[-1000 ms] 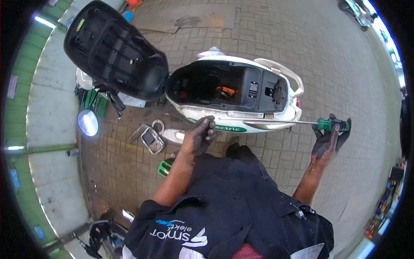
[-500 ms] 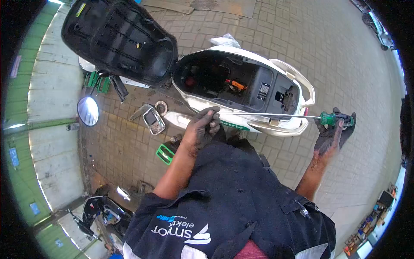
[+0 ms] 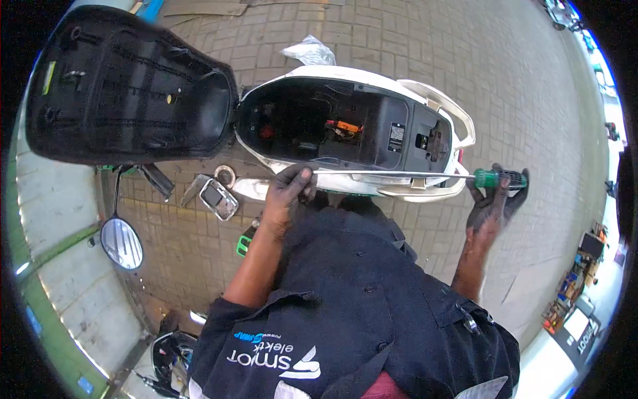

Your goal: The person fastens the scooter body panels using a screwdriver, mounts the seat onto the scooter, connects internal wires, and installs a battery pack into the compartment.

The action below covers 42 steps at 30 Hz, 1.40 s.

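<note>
A long screwdriver (image 3: 392,173) with a green and black handle lies level across the front of my body. My right hand (image 3: 495,199) is wrapped round its handle, fingers curled. At the far end of the metal shaft, my left hand (image 3: 290,189) pinches the tip between thumb and fingers. Just beyond the shaft stands a white scooter (image 3: 332,72) with its seat (image 3: 133,93) tipped up to the left. Inside the uncovered storage well (image 3: 299,110) there is an orange connector (image 3: 348,126) with wires. The screwdriver's tip is hidden by my left fingers.
On the paving to the left lie a grey rectangular part (image 3: 219,199), a ring-shaped part (image 3: 224,176) and a green part (image 3: 244,246). A round mirror (image 3: 121,243) stands further left. Clear plastic (image 3: 311,51) lies behind the scooter. Tools and boxes (image 3: 577,279) line the right side.
The view has shifted, so the scooter and raised seat appear further left. Both hands keep their hold on the screwdriver, which stays level.
</note>
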Each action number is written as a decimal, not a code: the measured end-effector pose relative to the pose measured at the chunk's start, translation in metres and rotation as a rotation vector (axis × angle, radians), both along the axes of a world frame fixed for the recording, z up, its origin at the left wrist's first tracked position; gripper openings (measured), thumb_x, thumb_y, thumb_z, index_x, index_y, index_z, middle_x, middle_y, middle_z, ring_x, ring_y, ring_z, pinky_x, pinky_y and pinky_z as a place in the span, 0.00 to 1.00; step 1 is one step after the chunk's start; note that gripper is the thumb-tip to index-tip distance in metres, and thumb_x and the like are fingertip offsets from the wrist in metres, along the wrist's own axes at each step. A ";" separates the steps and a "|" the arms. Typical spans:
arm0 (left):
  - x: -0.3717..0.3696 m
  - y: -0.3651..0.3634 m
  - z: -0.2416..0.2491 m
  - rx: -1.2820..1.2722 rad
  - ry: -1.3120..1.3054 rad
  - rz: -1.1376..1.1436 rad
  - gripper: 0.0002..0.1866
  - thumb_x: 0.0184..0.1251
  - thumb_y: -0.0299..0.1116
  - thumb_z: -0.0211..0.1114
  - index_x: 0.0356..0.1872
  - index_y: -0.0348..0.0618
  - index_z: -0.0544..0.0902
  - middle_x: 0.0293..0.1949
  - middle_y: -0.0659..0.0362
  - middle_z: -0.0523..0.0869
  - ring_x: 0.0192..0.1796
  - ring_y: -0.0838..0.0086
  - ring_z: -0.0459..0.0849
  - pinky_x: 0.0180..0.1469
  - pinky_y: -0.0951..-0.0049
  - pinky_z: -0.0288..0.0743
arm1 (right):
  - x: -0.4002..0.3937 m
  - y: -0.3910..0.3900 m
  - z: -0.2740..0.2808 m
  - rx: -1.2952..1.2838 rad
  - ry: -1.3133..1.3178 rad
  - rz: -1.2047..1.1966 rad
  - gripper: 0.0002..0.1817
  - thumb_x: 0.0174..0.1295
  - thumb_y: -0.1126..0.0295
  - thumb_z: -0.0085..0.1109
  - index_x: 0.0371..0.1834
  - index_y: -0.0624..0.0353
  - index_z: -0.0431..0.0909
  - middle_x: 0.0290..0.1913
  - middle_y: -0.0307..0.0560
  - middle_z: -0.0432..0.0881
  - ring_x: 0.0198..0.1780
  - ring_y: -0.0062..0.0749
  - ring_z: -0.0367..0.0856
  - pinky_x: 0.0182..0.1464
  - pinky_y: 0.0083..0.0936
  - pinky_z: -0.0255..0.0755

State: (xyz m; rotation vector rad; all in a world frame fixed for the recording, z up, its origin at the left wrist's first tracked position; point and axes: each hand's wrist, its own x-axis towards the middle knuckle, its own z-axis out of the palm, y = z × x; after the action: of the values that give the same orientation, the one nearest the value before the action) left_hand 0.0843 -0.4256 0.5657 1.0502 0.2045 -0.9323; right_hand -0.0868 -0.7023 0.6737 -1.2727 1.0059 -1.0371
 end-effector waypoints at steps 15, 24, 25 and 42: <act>0.046 -0.005 0.006 -0.074 0.013 0.034 0.23 0.63 0.44 0.67 0.51 0.39 0.74 0.22 0.67 0.67 0.24 0.81 0.65 0.26 0.78 0.60 | 0.005 0.032 -0.125 0.631 -0.286 0.000 0.20 0.65 0.73 0.54 0.60 0.54 0.66 0.49 0.46 0.77 0.49 0.36 0.79 0.55 0.38 0.76; 0.110 -0.003 -0.017 0.038 -0.169 -0.455 0.32 0.57 0.49 0.70 0.60 0.44 0.75 0.34 0.63 0.79 0.32 0.78 0.75 0.32 0.77 0.66 | 0.013 0.019 -0.163 0.844 -0.380 0.014 0.13 0.65 0.73 0.53 0.53 0.55 0.73 0.46 0.45 0.81 0.48 0.35 0.80 0.55 0.34 0.76; 0.131 -0.004 -0.053 0.314 -0.226 -0.488 0.29 0.57 0.49 0.70 0.57 0.46 0.78 0.42 0.62 0.83 0.35 0.75 0.77 0.39 0.73 0.71 | 0.017 0.015 -0.162 0.837 -0.403 0.036 0.13 0.65 0.73 0.53 0.53 0.56 0.73 0.47 0.46 0.81 0.49 0.35 0.80 0.55 0.34 0.76; 0.247 0.002 -0.409 0.701 -0.526 -0.662 0.32 0.61 0.59 0.60 0.60 0.49 0.76 0.59 0.49 0.78 0.63 0.58 0.74 0.64 0.65 0.65 | 0.005 -0.103 -0.188 0.774 -0.389 0.305 0.23 0.73 0.68 0.41 0.62 0.77 0.60 0.60 0.68 0.69 0.63 0.47 0.70 0.67 0.35 0.68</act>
State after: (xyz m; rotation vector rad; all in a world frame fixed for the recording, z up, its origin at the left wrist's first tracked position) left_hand 0.3310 -0.4234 0.1568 2.0487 -0.3035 -1.1572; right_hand -0.0817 -0.8050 0.4862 -0.5309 0.7606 -0.5322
